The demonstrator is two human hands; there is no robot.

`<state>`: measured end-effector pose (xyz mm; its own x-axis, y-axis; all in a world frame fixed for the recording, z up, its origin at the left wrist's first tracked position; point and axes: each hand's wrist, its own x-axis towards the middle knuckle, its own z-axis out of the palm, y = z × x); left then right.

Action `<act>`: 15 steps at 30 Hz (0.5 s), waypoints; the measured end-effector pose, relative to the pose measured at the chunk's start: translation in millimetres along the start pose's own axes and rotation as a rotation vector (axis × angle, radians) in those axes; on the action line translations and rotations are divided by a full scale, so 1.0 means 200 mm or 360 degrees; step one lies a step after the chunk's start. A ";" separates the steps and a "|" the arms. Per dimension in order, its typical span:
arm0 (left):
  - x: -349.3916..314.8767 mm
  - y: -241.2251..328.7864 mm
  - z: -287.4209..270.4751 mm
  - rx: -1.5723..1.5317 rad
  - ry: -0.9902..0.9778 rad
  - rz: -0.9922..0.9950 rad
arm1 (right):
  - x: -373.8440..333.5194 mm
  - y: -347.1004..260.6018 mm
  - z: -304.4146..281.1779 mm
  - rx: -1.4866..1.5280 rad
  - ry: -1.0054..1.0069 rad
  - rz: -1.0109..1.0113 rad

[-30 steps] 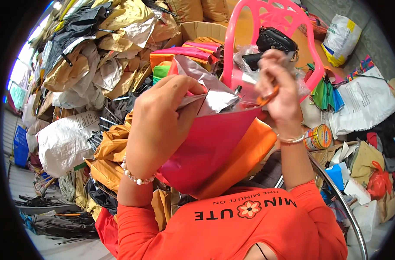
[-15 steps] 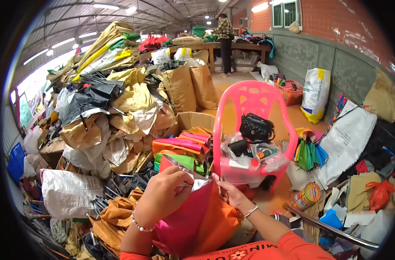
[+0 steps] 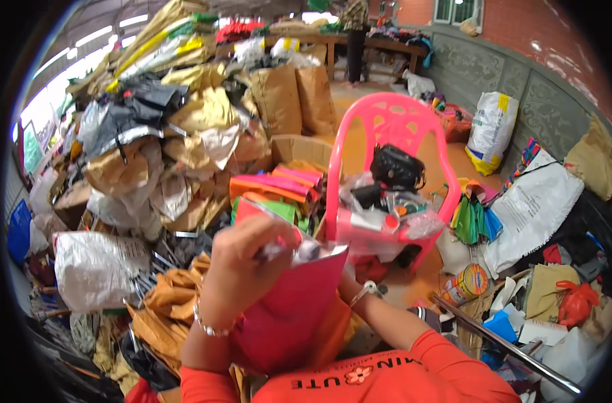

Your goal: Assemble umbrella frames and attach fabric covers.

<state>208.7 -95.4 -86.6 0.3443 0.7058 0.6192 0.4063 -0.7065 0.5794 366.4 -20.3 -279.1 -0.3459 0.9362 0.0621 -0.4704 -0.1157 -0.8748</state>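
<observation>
A folded pink and orange umbrella canopy [image 3: 279, 305] with a silvery underside stands in front of my chest. My left hand [image 3: 242, 258], blurred and wearing a beaded bracelet, has its fingers curled closed at the canopy's upper edge, with silvery cloth showing beneath them. A small greyish piece shows beside its fingertips, too blurred to name. My right hand is behind the canopy's right side. Only its wrist and bracelet show, and its fingers are hidden.
Ahead stands a pink plastic chair [image 3: 339, 161] bearing a black bag [image 3: 396, 168] and plastic-wrapped items. Left of it, a cardboard box [image 3: 299, 149] holds folded colourful canopies. Sacks and fabric pile up at left. A metal tube [image 3: 507, 346] slants at lower right near a tin [image 3: 465, 283]. A person [image 3: 355, 40] stands far back.
My left hand has risen and come nearer along the canopy's top edge. My right hand, formerly visible at the canopy's right edge, has gone behind it. The view has tipped downward.
</observation>
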 end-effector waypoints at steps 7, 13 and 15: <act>-0.15 -0.31 -0.01 -0.0064 0.0218 -0.0311 | -0.10 -0.12 -0.11 -0.0393 0.0081 -0.0417; -0.29 -0.39 -0.01 -0.0277 0.0252 -0.0459 | -0.10 0.20 -0.23 -0.0126 0.0584 0.0275; -0.29 -0.39 -0.02 -0.0284 0.0235 -0.0444 | -0.07 0.19 -0.25 -0.0167 0.0612 0.0341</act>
<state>153.4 -80.4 -165.4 0.1098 0.8666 0.4868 0.3088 -0.4952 0.8120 393.0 -21.7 -337.7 -0.0906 0.9524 -0.2912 -0.3296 -0.3046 -0.8937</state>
